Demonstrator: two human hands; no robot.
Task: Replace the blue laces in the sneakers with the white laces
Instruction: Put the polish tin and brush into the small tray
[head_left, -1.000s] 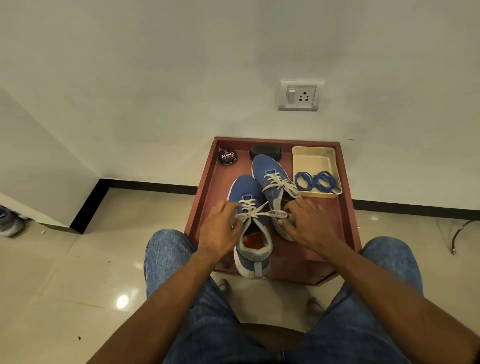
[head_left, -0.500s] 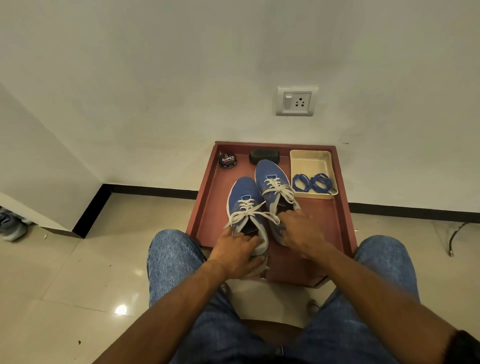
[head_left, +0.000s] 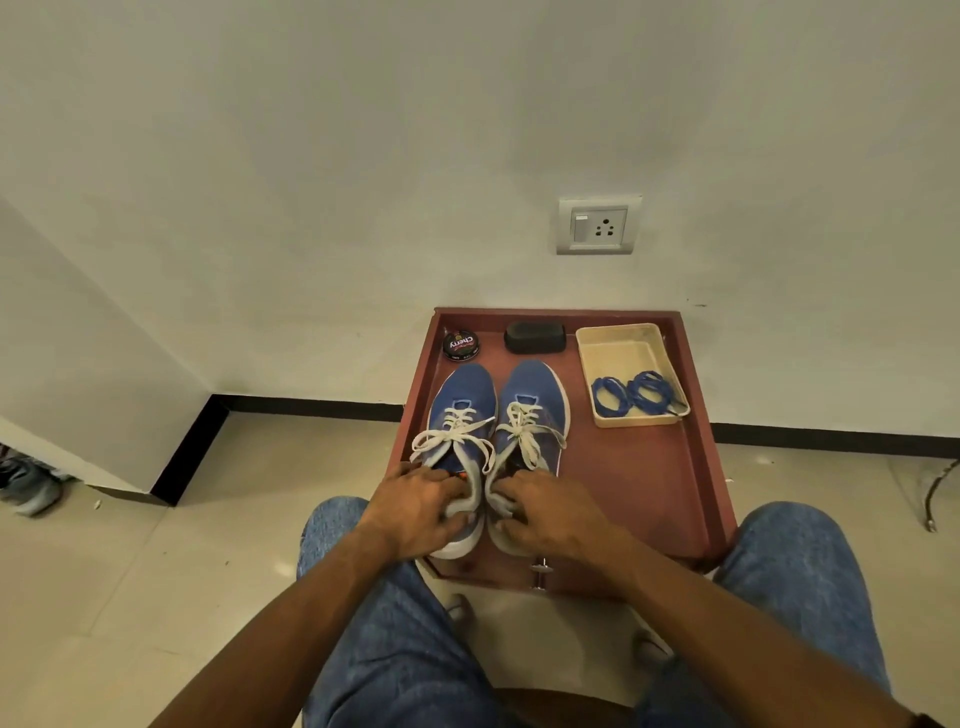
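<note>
Head view. Hidden or unclear: the heel collars of both sneakers lie under the hands, so the exact finger contact there is hard to make out; the near edge of the red-brown table (head_left: 696, 467) is partly covered by the forearms and by the knees in blue jeans (head_left: 800, 571).

Pose: both forearms reach forward from the bottom of the frame, palms down, over the heels of the pair.

Left hand (head_left: 415, 506): fingers curled over the heel collar of the left blue sneaker (head_left: 460, 395), gripping it. Right hand (head_left: 550, 514): fingers bent onto the heel collar of the right blue sneaker (head_left: 535, 389), holding it.

The two sneakers stand side by side, touching, toes toward the wall, on the left half of the table. Each is threaded with white laces (head_left: 457, 431), tied, the loops spreading outward.

The blue laces (head_left: 631, 392), coiled in two bundles, lie in the near end of a cream tray (head_left: 618, 345) at the table's far right corner.

A round shoe-polish tin (head_left: 460, 345) and a black oblong object (head_left: 534, 337) sit at the far edge.
</note>
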